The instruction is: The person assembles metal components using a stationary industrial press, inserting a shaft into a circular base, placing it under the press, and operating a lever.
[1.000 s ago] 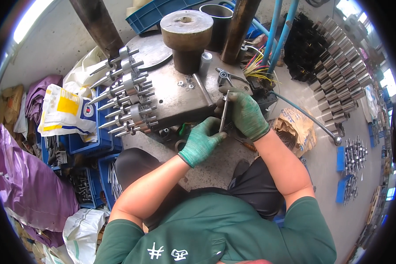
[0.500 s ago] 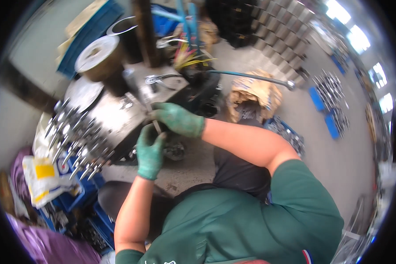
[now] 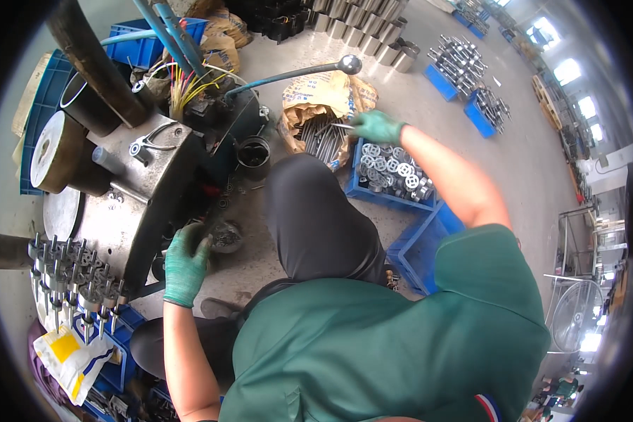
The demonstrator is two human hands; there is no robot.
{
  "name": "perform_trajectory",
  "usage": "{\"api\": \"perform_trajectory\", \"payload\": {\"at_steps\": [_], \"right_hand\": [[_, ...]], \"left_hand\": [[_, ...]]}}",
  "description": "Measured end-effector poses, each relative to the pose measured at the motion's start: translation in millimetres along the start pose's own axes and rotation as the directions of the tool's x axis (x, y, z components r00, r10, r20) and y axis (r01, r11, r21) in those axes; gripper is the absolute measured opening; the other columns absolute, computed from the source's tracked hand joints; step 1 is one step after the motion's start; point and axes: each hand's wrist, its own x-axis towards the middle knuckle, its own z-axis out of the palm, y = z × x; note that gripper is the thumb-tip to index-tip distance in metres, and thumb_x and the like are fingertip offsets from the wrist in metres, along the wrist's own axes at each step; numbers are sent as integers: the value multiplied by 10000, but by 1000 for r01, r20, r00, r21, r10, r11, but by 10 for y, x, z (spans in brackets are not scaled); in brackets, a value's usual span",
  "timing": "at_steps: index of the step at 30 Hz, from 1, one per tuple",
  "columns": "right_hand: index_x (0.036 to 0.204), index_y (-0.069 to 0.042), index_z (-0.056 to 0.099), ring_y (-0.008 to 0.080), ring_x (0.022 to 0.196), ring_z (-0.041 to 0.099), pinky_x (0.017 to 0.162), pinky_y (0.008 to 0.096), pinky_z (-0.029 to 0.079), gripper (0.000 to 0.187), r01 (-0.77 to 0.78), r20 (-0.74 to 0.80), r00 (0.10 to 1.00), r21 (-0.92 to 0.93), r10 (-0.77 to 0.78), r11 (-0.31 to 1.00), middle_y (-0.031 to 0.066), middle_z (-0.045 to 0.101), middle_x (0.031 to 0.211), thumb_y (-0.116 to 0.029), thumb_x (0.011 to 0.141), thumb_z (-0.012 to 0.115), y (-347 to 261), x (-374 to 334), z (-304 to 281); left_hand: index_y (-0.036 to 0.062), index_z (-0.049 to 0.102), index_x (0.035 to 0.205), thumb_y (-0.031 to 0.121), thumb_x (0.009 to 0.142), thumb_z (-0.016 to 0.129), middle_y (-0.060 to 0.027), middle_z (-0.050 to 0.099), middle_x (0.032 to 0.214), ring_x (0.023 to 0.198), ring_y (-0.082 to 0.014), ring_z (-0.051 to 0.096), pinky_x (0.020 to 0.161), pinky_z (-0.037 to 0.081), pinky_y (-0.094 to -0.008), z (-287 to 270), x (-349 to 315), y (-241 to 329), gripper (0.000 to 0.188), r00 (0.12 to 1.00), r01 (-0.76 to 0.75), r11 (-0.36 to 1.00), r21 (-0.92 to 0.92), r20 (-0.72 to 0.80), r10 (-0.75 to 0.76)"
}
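Observation:
My right hand (image 3: 378,128), in a green glove, reaches out over the edge of a torn brown paper bag (image 3: 323,95). Its fingers are closed on the end of a thin metal pin (image 3: 342,126). More such pins (image 3: 321,144) lie in the bag's mouth. My left hand (image 3: 186,267), gloved too, is beside the steel worktable's near edge, thumb and fingers curved but apart; I see nothing in it. On the worktable (image 3: 109,228) lie a short metal rod (image 3: 130,193), a forked metal tool (image 3: 153,143) and a grey cylinder (image 3: 107,160).
A blue crate (image 3: 394,199) of round spoked metal parts (image 3: 390,169) stands beside the bag. A long lever with a ball end (image 3: 349,65) juts above it. Shafted metal parts (image 3: 74,278) stand clustered at the left. Another blue bin (image 3: 425,246) is beside my knee.
Both hands were together over the worktable, around a thin metal piece. My right hand has swung right to the paper bag; my left has drawn back toward me. The view has turned right.

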Motion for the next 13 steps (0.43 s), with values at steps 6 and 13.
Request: {"api": "perform_trajectory", "payload": {"at_steps": [6, 13], "right_hand": [[1298, -122, 730, 351, 1123, 728, 985, 436, 561, 451, -211, -9, 977, -170, 213, 963, 209, 754, 1211, -189, 858, 662, 1655, -494, 1114], [1387, -178, 714, 365, 1233, 692, 1083, 442, 517, 500, -253, 194, 933, -251, 304, 935, 211, 720, 1320, -151, 899, 607, 1656, -396, 1683]], "left_hand": [[10, 660, 1314, 105, 959, 717, -182, 717, 1208, 1117, -305, 703, 991, 540, -386, 41, -92, -110, 372, 996, 56, 996, 68, 71, -61], [41, 652, 1336, 107, 956, 731, -182, 722, 1223, 1108, -330, 703, 1001, 542, -392, 135, -42, -275, 394, 970, 95, 985, 146, 209, -125]]}}
